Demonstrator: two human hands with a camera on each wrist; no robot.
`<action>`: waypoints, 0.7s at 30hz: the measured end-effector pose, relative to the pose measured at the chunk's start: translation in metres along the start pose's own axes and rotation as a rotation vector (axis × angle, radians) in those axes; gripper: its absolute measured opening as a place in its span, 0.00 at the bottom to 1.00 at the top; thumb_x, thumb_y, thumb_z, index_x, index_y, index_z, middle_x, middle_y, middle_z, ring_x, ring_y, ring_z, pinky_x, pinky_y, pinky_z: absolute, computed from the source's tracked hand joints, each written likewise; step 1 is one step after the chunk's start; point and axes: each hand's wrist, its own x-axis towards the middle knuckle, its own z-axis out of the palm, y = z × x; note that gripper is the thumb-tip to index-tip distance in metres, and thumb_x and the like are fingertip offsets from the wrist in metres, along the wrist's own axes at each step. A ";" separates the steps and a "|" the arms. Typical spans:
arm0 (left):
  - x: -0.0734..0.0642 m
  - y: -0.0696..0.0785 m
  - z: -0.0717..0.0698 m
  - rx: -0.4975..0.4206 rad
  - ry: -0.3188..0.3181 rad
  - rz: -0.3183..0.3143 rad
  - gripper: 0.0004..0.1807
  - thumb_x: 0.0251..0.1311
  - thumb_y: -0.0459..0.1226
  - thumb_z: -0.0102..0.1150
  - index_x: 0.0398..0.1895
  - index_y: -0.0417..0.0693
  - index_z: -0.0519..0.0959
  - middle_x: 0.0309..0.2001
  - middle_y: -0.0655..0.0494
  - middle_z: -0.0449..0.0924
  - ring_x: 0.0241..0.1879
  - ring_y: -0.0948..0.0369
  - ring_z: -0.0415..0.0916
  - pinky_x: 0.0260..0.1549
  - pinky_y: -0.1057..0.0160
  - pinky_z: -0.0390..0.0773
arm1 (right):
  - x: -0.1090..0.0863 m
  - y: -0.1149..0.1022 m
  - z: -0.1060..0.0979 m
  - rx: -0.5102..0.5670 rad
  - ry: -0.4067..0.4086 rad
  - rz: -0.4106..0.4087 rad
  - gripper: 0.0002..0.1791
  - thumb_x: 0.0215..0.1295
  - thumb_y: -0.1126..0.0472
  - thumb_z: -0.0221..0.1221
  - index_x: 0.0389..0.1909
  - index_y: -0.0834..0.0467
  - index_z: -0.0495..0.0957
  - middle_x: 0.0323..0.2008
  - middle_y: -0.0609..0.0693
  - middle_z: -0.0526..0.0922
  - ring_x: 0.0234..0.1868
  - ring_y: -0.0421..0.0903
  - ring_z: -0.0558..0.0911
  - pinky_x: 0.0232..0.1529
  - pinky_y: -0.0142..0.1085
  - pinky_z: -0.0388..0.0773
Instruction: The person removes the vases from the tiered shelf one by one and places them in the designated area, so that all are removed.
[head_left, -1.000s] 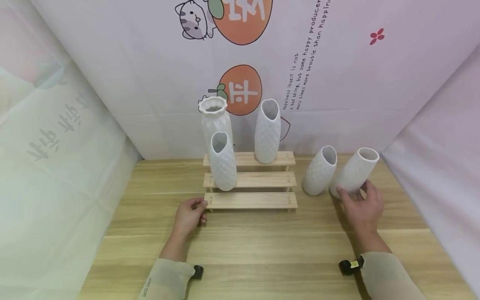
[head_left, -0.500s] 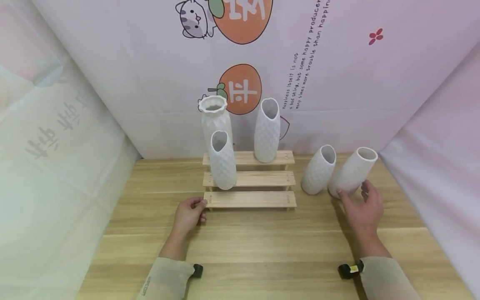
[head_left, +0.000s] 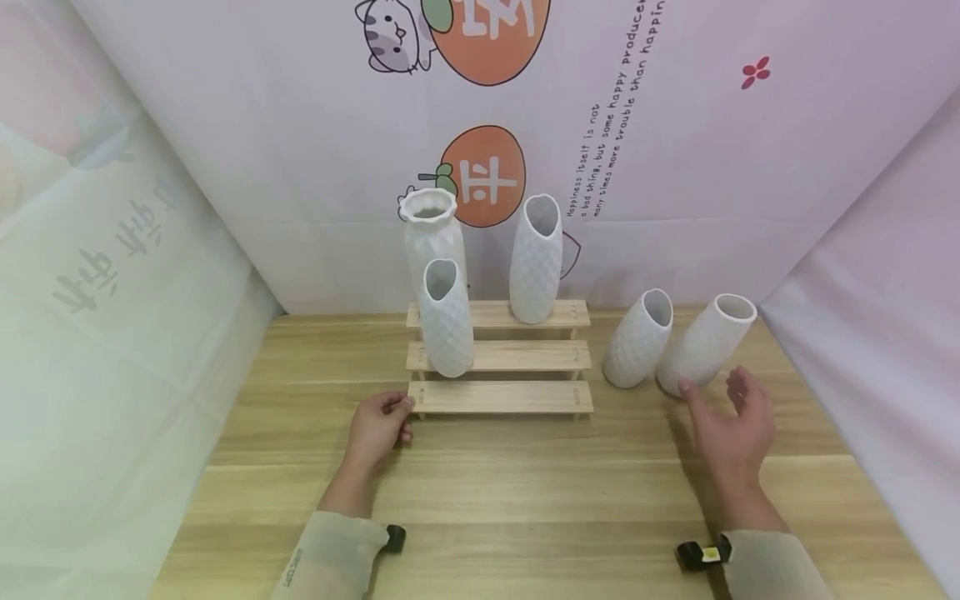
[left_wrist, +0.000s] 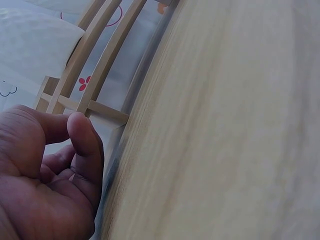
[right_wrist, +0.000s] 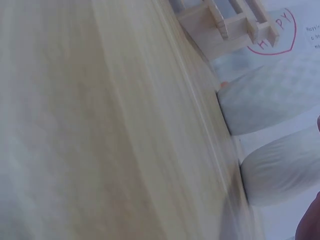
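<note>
My left hand [head_left: 377,427] pinches the left front corner of a three-tier wooden display stand [head_left: 510,397] between thumb and curled fingers. At the right, my right hand [head_left: 737,433] is held with thumb and fingers spread, just in front of a white round-mouthed vase [head_left: 705,346]; the thumb tip overlaps its base in the head view. Close to its left stands a white dimpled vase [head_left: 637,342] with a slanted mouth. On the stand are a frilled-rim vase [head_left: 437,242] and a slant-mouthed vase [head_left: 536,267] on the top tier, with another slant-mouthed vase [head_left: 447,329] on the middle tier.
The wooden tabletop [head_left: 480,492] spreads out in front of the stand. White printed cloth [head_left: 322,167] rises behind the table, with plain-looking cloth walls on the left and right. A black wrist camera [head_left: 701,554] sits at the right sleeve.
My right hand has loosened from the round-mouthed vase and drawn slightly back to the right, its fingers spreading. The left hand and the vases stay put.
</note>
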 end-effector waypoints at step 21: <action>0.000 0.001 -0.001 -0.016 0.002 -0.008 0.21 0.73 0.42 0.63 0.60 0.36 0.80 0.37 0.44 0.84 0.28 0.55 0.83 0.28 0.60 0.89 | -0.040 -0.063 0.001 0.280 0.019 -0.253 0.30 0.44 0.84 0.72 0.54 0.78 0.77 0.50 0.64 0.80 0.52 0.41 0.80 0.61 0.31 0.80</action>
